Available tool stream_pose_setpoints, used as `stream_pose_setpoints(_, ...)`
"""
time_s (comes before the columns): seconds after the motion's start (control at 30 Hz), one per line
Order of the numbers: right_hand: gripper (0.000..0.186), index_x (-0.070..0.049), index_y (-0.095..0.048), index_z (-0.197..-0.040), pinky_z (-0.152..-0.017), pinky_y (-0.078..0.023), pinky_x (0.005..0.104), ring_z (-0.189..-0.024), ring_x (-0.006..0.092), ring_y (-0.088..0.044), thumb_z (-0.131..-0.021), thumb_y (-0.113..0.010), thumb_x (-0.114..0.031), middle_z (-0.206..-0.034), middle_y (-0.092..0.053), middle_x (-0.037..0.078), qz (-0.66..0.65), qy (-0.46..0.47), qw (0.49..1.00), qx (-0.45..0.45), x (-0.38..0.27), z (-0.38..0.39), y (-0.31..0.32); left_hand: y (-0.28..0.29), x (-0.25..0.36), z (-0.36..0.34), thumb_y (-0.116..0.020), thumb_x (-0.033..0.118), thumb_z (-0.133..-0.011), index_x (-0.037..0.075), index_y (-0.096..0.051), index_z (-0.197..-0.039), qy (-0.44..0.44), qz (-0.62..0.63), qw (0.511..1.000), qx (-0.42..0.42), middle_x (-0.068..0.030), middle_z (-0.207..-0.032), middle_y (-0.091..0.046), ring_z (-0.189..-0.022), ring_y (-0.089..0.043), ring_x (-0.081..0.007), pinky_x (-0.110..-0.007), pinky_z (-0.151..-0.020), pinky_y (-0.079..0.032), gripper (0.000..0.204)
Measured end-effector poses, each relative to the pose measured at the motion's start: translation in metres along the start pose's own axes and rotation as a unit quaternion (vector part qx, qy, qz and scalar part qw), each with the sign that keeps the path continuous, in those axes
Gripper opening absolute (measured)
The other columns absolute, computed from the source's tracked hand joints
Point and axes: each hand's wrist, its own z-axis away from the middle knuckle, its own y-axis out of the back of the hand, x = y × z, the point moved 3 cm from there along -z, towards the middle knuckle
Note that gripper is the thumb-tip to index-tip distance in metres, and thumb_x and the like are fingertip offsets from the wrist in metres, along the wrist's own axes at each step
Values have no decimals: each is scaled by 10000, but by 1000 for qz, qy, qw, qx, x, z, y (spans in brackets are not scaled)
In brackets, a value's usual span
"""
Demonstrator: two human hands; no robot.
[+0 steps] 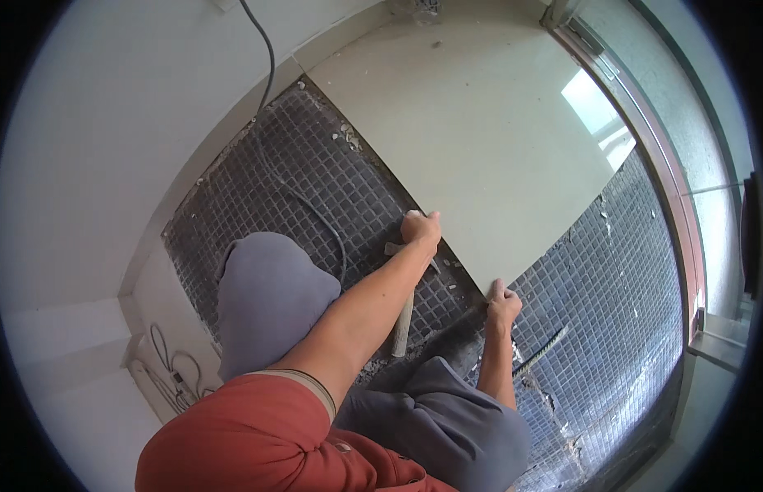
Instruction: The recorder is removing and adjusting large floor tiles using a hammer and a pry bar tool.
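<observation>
A large, glossy cream floor tile (480,156) reaches from the far end of the floor to its near corner just in front of me. My left hand (421,228) is closed on the tile's left edge, the thumb towards its top face. At the near corner my right hand (503,305) grips the tile, its thumb on top and the other fingers bent. Beneath my left forearm lies a hammer (402,328) with a pale handle, partly hidden by the arm. To the right of my right forearm is a ridged greenish bar (541,351).
Dark floor with a square grid pattern (308,156) shows left and right of the tile, with rubble (347,135) along the tile's edge. A grey cable (324,217) crosses it. Coiled cords (176,373) lie by the left wall. A reddish door track (664,164) borders the right.
</observation>
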Motion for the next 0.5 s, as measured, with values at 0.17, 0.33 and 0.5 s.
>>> stream_pose_setpoints(0.17,369,88,-621,-818,-569,-456,283,-621,132,-554,-855,-673,-276,-729,-625,88,-84,-20,996,-22,-7,7,2,2,0,-2,-689,229,-803,-35,-607,-976,-20,-64,997,-24,-226,-1005,-643,-952,-636,-347,-404,-778,-532,326)
stream_pose_setpoints(0.33,370,102,-611,-830,-570,-464,276,-613,136,-557,-866,-660,-263,-742,-628,94,-71,-11,997,-34,6,1,4,2,0,-1,-681,256,-812,-41,-605,-984,-26,-87,995,-31,-227,-1026,-638,-966,-631,-348,-403,-792,-530,351)
stream_pose_setpoints(0.5,373,95,-643,-798,-611,-478,308,-630,152,-581,-829,-674,-275,-702,-644,109,-84,-9,996,-23,15,-6,-3,1,-3,-8,-687,258,-810,-50,-603,-1008,-24,-83,996,-30,-224,-1039,-636,-976,-628,-346,-403,-803,-527,375)
